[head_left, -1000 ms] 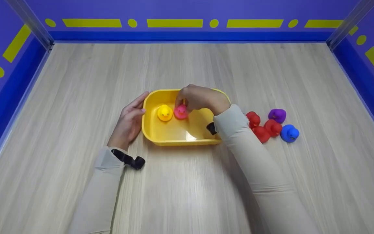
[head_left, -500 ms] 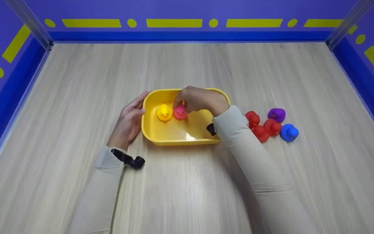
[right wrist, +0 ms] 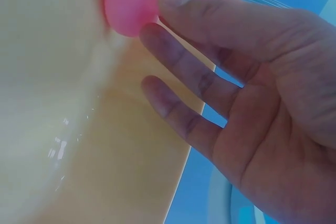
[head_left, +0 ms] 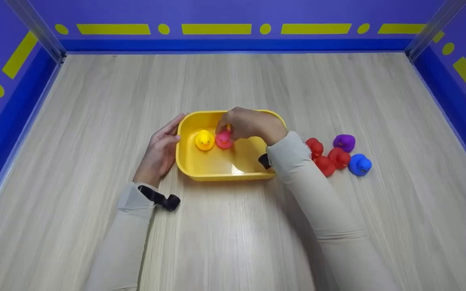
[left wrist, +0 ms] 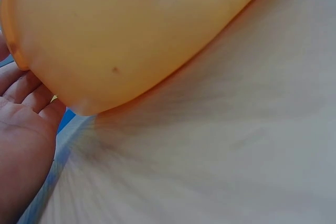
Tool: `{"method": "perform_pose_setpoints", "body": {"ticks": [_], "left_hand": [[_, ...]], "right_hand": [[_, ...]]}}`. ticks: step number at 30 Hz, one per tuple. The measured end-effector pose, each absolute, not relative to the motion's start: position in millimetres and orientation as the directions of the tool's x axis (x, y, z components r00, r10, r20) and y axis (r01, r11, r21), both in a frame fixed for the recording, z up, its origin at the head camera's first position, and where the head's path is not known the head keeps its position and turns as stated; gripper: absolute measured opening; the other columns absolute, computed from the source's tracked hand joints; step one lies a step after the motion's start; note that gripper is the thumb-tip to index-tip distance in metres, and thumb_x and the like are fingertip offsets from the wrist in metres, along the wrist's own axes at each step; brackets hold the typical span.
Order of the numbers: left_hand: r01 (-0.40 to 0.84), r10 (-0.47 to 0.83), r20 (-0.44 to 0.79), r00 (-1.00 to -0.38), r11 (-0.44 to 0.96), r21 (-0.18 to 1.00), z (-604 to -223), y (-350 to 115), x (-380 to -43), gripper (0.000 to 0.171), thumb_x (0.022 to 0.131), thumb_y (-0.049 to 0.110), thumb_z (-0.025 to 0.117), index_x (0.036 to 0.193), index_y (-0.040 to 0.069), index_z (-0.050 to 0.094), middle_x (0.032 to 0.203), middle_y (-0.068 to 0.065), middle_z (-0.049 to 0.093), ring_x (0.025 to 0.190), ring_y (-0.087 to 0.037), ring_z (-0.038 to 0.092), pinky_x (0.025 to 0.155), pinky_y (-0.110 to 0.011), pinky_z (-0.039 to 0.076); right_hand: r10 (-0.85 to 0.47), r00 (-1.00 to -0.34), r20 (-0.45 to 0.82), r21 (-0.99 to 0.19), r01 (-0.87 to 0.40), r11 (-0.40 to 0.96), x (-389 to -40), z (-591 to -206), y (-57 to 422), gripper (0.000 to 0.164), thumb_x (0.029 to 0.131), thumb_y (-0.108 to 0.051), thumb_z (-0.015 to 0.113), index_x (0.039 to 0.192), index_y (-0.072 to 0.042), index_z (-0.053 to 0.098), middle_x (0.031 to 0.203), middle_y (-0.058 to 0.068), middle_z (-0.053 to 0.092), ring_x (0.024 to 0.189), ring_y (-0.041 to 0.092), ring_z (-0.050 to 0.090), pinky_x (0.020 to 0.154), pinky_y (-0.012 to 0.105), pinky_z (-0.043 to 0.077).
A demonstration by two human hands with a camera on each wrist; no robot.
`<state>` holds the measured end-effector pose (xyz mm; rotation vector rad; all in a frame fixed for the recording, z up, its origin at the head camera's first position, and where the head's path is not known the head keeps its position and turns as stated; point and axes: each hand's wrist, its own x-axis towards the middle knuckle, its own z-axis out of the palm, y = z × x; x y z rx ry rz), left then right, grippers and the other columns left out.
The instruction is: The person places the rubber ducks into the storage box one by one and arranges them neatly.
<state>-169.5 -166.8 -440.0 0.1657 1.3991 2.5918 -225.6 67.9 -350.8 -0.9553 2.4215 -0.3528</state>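
A yellow plastic bin sits mid-table. Inside, a yellow rubber duck stands upright close beside a pink rubber duck. My right hand reaches over the bin and pinches the pink duck; in the right wrist view the thumb lies on the duck by its eye, and the lower fingers are spread near the bin wall. My left hand holds the bin's left end, thumb at the rim and fingers against the outer wall. The left wrist view shows that palm beside the bin.
Right of the bin lie several red rubber ducks, partly hidden by the right sleeve, with a purple duck and a blue duck. Blue-purple walls with yellow marks border the wood-grain table at the back and sides.
Almost nothing moves. The right hand stays on the pink duck in the bin, and the left hand keeps its place at the bin's left end.
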Motion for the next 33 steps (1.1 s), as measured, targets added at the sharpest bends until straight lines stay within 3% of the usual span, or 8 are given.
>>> {"method": "perform_pose_setpoints", "body": {"ticks": [12, 22, 33], "left_hand": [[-0.117, 0.218, 0.002, -0.976, -0.535, 0.837, -440, -166, -170, 0.06, 0.088, -0.011, 0.036, 0.147, -0.005, 0.028, 0.156, -0.016, 0.03, 0.144, -0.023, 0.029, 0.119, -0.033, 0.026], [-0.118, 0.218, -0.001, -0.976, -0.527, 0.841, -439, -167, -168, 0.06, 0.088, -0.011, 0.036, 0.148, -0.004, 0.029, 0.156, -0.015, 0.031, 0.144, -0.022, 0.031, 0.119, -0.033, 0.027], [-0.123, 0.215, -0.011, -0.977, -0.514, 0.849, -438, -167, -169, 0.06, 0.089, -0.011, 0.036, 0.148, -0.003, 0.028, 0.157, -0.014, 0.028, 0.145, -0.021, 0.029, 0.119, -0.032, 0.026]], "right_hand": [[-0.676, -0.664, -0.319, -0.412, -0.546, 0.73, -220, -342, 77, 0.031, 0.086, -0.005, 0.067, 0.116, -0.013, 0.069, 0.109, 0.003, 0.067, 0.092, 0.022, 0.057, 0.087, 0.031, 0.054], [-0.649, -0.7, -0.297, -0.369, -0.543, 0.755, -214, -330, 87, 0.039, 0.085, -0.001, 0.067, 0.122, -0.014, 0.068, 0.119, 0.005, 0.067, 0.097, 0.021, 0.059, 0.09, 0.031, 0.055], [-0.721, -0.679, -0.138, -0.396, -0.63, 0.668, -206, -320, 117, 0.034, 0.086, -0.002, 0.068, 0.12, -0.008, 0.068, 0.117, 0.009, 0.068, 0.098, 0.023, 0.065, 0.088, 0.033, 0.057]]}}
